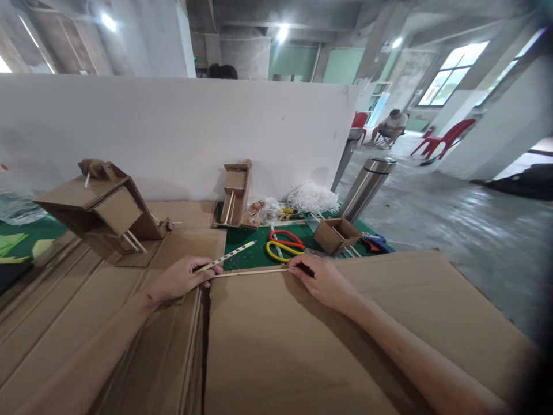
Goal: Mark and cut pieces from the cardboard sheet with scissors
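Note:
A pale thin wooden stick (254,272) lies along the far edge of a large cardboard sheet (276,340). My right hand (319,279) is closed in a pinch at the stick's right end. At its other end is my left hand (184,279), fingers closed around a pale yellow pencil (233,255) with purple dots. The pencil points up and to the right over the green table cover. Whether the left fingers also grip the stick is hard to make out. Just beyond my right hand lie scissors (280,246) with red and yellow handles.
Cardboard models stand at left (108,207) and back centre (235,193); a small cardboard box (337,235) sits right. Behind are white string (313,197), a steel flask (367,187), a blue tool (377,242) and a white partition (173,132). A person (391,127) sits far off.

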Demonstrator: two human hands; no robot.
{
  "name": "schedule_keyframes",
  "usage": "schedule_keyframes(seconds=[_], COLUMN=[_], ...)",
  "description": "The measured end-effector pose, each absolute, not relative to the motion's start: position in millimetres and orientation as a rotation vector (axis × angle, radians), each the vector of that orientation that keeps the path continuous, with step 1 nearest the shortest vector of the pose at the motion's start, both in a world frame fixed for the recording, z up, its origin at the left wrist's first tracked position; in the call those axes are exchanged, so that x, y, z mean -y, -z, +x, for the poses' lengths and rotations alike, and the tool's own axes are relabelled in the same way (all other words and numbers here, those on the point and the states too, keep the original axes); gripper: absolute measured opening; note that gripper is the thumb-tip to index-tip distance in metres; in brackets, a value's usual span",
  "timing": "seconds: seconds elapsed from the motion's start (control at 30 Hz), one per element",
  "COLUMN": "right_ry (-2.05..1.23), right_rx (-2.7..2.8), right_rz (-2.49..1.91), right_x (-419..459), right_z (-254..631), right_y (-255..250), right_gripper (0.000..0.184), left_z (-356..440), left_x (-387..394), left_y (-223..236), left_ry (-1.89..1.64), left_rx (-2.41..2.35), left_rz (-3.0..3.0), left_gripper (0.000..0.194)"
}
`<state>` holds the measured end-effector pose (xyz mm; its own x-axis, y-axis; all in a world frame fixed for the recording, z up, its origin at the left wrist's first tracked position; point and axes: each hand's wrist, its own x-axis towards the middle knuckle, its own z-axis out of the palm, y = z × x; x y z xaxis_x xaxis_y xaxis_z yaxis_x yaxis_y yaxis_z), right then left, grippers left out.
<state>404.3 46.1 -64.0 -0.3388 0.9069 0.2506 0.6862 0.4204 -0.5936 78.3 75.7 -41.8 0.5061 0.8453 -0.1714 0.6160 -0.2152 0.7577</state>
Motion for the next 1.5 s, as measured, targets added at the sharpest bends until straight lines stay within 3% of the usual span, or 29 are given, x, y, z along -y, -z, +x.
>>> schedule_keyframes(seconds=[1.5], right_ry=[-0.578], right_rx=[2.112], right_rz=[-1.376], right_x=[-50.1], right_z=[407.1], right_y=[67.2], right_gripper=[0.014], left_z=[79.9], left_x=[-80.1], left_y=[39.9], left_ry=[-0.291], left_rx=[-1.305], left_rz=[2.063], left_gripper=[0.034])
